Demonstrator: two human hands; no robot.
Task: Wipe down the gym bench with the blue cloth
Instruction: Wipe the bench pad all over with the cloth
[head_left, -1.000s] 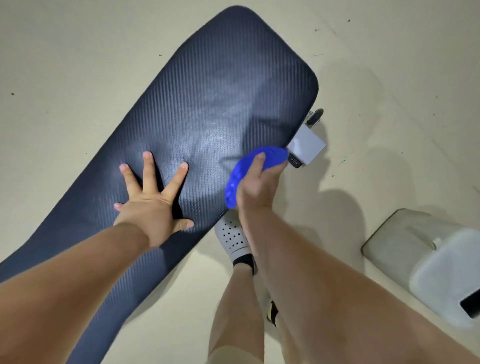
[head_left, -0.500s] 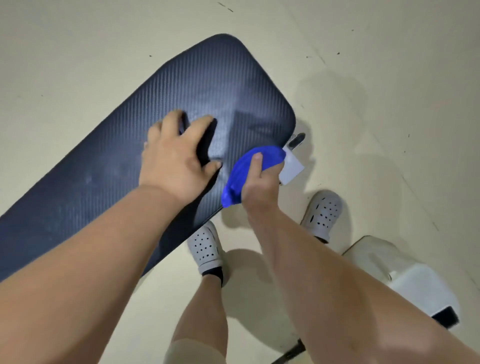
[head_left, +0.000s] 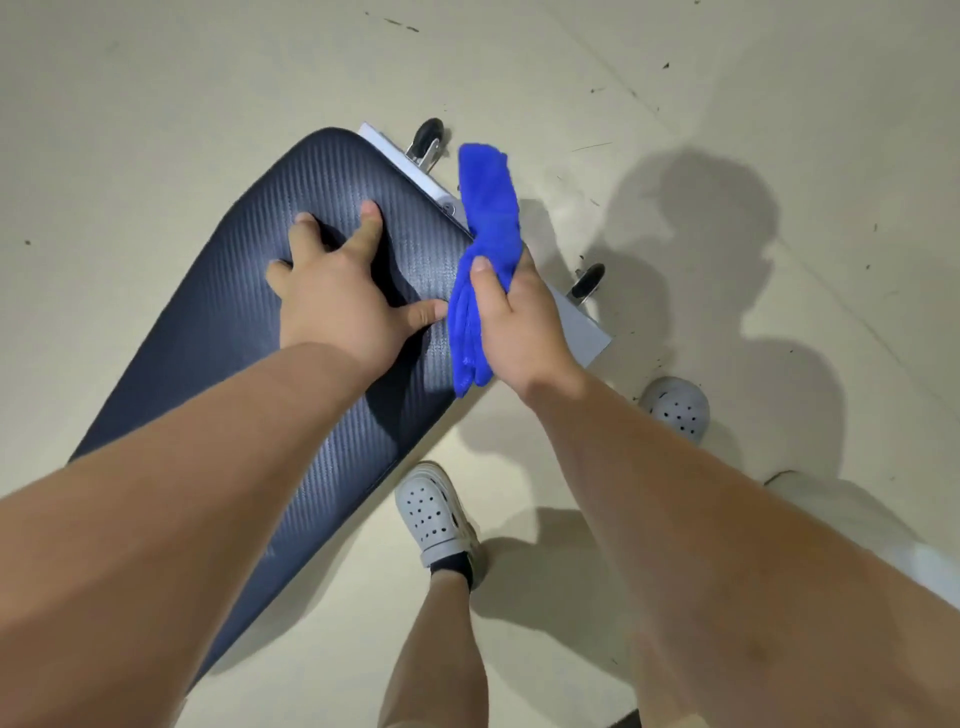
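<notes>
Bench pad (head_left: 234, 332), dark and ribbed, is recorded with its long axis running from 7 o'clock to 1 o'clock in the head view. Its rounded end lies at the 1 o'clock end, above a white base bar (head_left: 582, 327) fitted with small wheels (head_left: 428, 137).

Blue cloth (head_left: 491, 208) is gripped at its middle by the right hand (head_left: 519, 322), fingers clenched round it and thumb laid across the front. The cloth is bunched into a long roll, axis near 12 to 6 o'clock. One end stands out past the fingers toward 12 o'clock, over the base bar; the other hangs toward 7 o'clock at the pad's end edge. Whether the cloth touches the pad cannot be told.

Left hand (head_left: 332, 306) is set on the pad, fingers spread and pressed down, nothing grasped. Its thumb lies just beside the cloth.

Open pad surface lies at 9 o'clock from the right hand.

Judgement: the end edge is being worked. The next stroke is best taken by the right hand toward 7–8 o'clock, along the pad's length, and the left hand would have to be cleared from that path.
</notes>
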